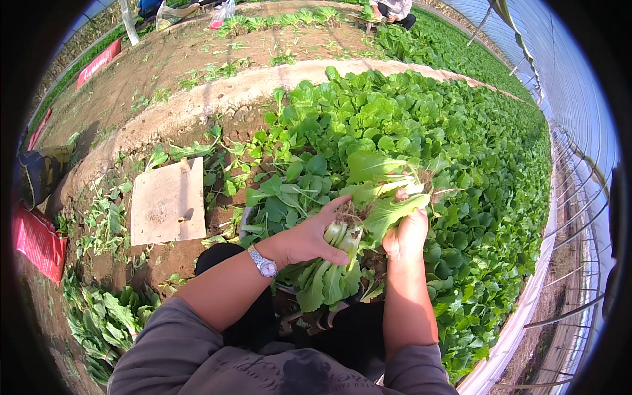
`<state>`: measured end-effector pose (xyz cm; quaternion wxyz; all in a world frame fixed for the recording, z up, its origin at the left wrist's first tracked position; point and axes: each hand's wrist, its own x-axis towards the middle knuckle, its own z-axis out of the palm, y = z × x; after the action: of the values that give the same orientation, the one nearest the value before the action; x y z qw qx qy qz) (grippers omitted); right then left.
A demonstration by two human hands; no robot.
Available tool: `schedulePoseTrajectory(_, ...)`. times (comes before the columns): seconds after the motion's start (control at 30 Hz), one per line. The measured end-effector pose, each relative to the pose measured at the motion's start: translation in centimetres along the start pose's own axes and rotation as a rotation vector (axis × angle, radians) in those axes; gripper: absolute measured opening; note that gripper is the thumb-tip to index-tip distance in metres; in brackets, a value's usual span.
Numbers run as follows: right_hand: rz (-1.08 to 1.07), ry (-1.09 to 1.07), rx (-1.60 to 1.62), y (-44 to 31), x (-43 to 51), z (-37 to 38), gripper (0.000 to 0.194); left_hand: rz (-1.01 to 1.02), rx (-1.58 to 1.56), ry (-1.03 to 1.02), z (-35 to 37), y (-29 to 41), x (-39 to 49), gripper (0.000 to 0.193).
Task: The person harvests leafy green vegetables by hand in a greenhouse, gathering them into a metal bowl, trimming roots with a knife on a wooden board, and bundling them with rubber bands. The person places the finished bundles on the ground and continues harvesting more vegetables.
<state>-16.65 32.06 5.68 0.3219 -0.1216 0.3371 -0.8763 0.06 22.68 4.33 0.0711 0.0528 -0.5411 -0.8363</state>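
My left hand (308, 238), with a metal wristwatch (266, 267) on its wrist, grips a bunch of leafy greens (323, 281). The pale stems and soil-covered roots of that bunch point up, and its leaves hang down over my lap. On the right, my right hand (409, 232) holds more uprooted greens (377, 190), their thin brown roots pointing right. The two hands are close together, and leaves hide some of the right fingers. Just left of them, a round basin (243, 224) filled with loose greens (276, 202) is partly covered by my left forearm.
Dense growing greens (474, 197) spread ahead and right, up to the plastic greenhouse wall (587, 98). A flat board (168, 207) lies on soil at left. Harvested greens (106, 321) are piled lower left, near a red bag (42, 244). Another person (392, 10) sits at the far side.
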Motion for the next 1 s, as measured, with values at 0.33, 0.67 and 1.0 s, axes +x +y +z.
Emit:
schedulePoseTrajectory(0.33,0.084,-0.350,-0.253,-1.2,-0.2,1.1,0.058,0.125,0.310,0.152,-1.7,-0.6,0.2,0.079)
schedulePoseTrajectory(0.67,0.007,-0.089,-0.088,-6.6,3.2,-1.6,0.025,0.316,1.085,0.176,-1.5,0.6,0.0,0.043)
schedulePoseTrajectory(1.0,-0.443,-0.401,-1.318,-5.6,2.8,-2.8,0.075,0.395,1.326,0.305,-1.2,0.5,-0.4,0.049)
